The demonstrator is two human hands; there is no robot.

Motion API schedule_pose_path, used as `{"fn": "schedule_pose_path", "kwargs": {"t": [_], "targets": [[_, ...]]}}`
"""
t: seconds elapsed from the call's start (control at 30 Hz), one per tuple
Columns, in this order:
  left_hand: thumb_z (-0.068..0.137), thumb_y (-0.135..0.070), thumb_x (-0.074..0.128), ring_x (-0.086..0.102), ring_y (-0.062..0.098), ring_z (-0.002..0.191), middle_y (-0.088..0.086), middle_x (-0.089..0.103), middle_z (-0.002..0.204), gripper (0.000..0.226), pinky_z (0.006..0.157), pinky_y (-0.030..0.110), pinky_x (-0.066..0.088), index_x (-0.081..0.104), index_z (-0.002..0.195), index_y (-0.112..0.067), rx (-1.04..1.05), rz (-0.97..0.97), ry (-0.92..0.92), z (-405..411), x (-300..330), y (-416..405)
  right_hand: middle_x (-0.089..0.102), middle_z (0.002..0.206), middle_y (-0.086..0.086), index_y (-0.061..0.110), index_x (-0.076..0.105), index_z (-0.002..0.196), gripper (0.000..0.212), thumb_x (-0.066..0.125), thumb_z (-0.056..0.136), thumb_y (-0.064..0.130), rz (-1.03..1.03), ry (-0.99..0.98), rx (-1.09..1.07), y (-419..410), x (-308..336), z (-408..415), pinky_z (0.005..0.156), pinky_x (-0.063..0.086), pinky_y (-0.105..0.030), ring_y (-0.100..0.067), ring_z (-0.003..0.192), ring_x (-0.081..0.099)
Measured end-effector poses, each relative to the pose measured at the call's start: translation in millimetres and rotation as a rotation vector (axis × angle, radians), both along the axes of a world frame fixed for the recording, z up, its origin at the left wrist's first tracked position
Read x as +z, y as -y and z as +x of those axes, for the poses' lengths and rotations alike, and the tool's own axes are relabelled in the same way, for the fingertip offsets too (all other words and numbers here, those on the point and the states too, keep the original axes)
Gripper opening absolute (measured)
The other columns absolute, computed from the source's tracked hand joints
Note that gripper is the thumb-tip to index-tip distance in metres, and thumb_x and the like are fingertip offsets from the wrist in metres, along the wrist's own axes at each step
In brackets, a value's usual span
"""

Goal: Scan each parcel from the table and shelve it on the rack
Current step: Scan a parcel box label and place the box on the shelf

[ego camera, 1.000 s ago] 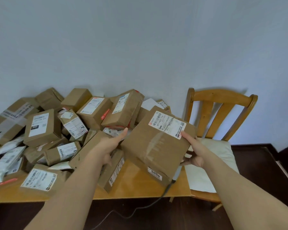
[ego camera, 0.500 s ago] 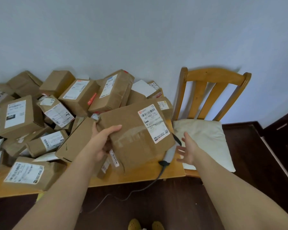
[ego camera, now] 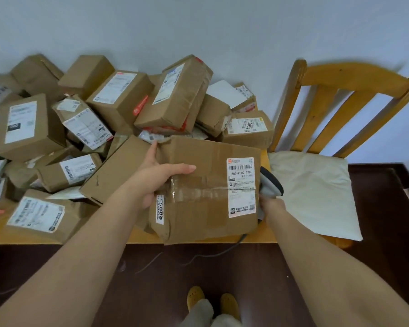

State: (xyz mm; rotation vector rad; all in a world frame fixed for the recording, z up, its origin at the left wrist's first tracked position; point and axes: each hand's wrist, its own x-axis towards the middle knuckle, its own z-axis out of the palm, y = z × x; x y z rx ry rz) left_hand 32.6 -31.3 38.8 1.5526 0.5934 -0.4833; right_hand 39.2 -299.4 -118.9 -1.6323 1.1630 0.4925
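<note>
1. While our left hand (ego camera: pixel 156 178) grips the parcel (ego camera: pixel 210 192) at the table (ego camera: pixel 265 234) edge, label now upward,
2. our right hand (ego camera: pixel 270 205) has closed around the scanner (ego camera: pixel 270 185); scanning seems next.

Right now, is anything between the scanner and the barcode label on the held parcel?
Yes: the parcel itself. The scanner, gripped by the right hand, sits behind its right edge, while the label faces up.
</note>
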Motion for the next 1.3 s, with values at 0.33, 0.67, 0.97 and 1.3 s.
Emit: {"fn": "schedule_pose_path", "kwargs": {"t": [0.33, 0.67, 0.97, 1.3], "targets": [[0.064, -0.012, 0.088, 0.068, 0.023, 0.091, -0.001, 0.06, 0.11, 0.123, 0.061, 0.037, 0.058, 0.009, 0.153, -0.042, 0.044, -0.034, -0.059, 4.0, -5.1, 15.2, 0.064, 0.107, -0.019, 0.003, 0.054, 0.098, 0.022, 0.069, 0.085, 0.013, 0.016, 0.088, -0.06, 17.7, 14.2, -9.5, 0.087, 0.055, -0.047, -0.036, 0.096, 0.063], [0.077, -0.033, 0.08, 0.058, 0.022, 0.089, 0.007, 0.049, 0.14, 0.105, 0.064, 0.037, 0.05, 0.009, 0.155, -0.035, 0.096, -0.107, -0.149, 9.1, -25.9, 53.0, 0.062, 0.105, -0.022, 0.013, 0.054, 0.089, 0.02, 0.063, 0.083, -0.004, -0.001, 0.269, 0.082, 68.8, 82.0, -15.1, 0.077, 0.053, -0.043, -0.031, 0.085, 0.057], [0.089, -0.024, 0.07, 0.04, 0.032, 0.136, 0.006, 0.036, 0.154, 0.086, 0.107, 0.051, 0.041, 0.017, 0.155, -0.022, 0.112, 0.17, -0.076, 3.1, -52.4, 65.2, 0.062, 0.121, -0.007, 0.011, 0.052, 0.121, 0.043, 0.062, 0.085, -0.011, 0.14, 0.29, 0.216, 53.5, 99.7, -8.7, 0.089, 0.051, -0.046, -0.033, 0.114, 0.058], [0.092, -0.014, 0.064, 0.041, 0.032, 0.134, 0.014, 0.041, 0.148, 0.067, 0.107, 0.043, 0.037, 0.03, 0.15, -0.007, 0.044, 0.281, -0.173, -36.0, -39.0, 56.1, 0.058, 0.092, -0.005, 0.011, 0.051, 0.117, 0.016, 0.052, 0.101, 0.015, 0.243, 0.364, 0.271, 32.5, 146.6, -6.1, 0.056, 0.048, -0.029, -0.018, 0.075, 0.059]]}}
